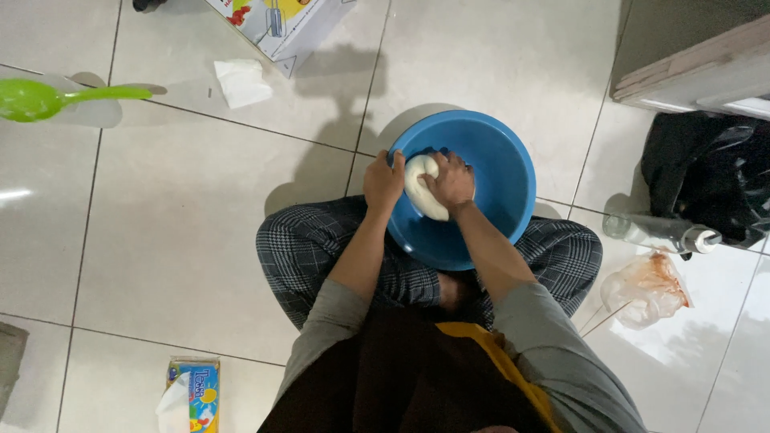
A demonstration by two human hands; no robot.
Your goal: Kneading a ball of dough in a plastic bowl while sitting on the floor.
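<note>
Grip: right hand (451, 181) closed over dough (423, 191); left hand (383, 180) clasps the bowl (505, 172) rim.
Dough: inside bowl, between both hands, long axis toward the person.
Bowl: on floor (184, 232), at crossed legs.

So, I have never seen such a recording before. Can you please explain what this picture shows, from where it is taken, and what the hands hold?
There is no machine here. The one picture comes from a camera worn on a person's head, looking straight down, so you see their own arms and crossed legs as they sit on a tiled floor.

Between the knees stands a blue bowl. Inside it lies a lump of pale dough. The left hand grips the bowl's rim beside the dough, and the right hand presses on the dough.

Around them on the floor: a green ladle, a white tissue, a cardboard box, a tissue pack, a clear plastic bag, a bottle and a black bag.
</note>
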